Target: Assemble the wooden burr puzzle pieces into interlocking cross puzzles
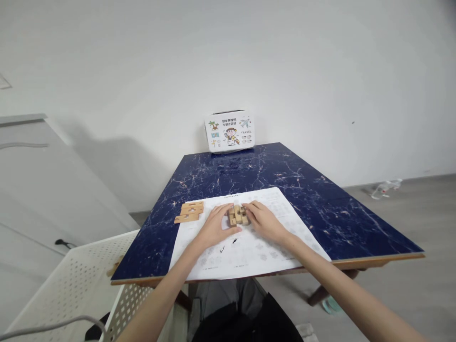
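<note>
The head view looks down at a dark blue table (245, 166) with thin, pale lines running over it. A big sheet of white paper (228, 266) lies on the near part of the table, with grey pictures and small print on it. A little bunch of wooden blocks (238, 216) sits on the paper, right between the person's two hands. The blocks stand close together, and there are dark gaps in them.

The left hand (215, 227) bends around the left side of the blocks. Its fingers are at the far side and its thumb is at the near side, with a space between them. I cannot tell if it is squeezing the blocks. The right hand (264, 221) is at the right side of the blocks, with its fingers curled and their tips right by the top of them. I cannot tell if those fingers are pinching a piece.

To the left of the left hand, three flat wood pieces (188, 218) lie in a row, one behind the other. Holes are cut in them, and they lie over the paper's left edge.

At the far end of the table, a white case (231, 132) with cartoon pictures stands by the wall (320, 71). A white basket (81, 275) full of little holes is beside the table, on the left.
</note>
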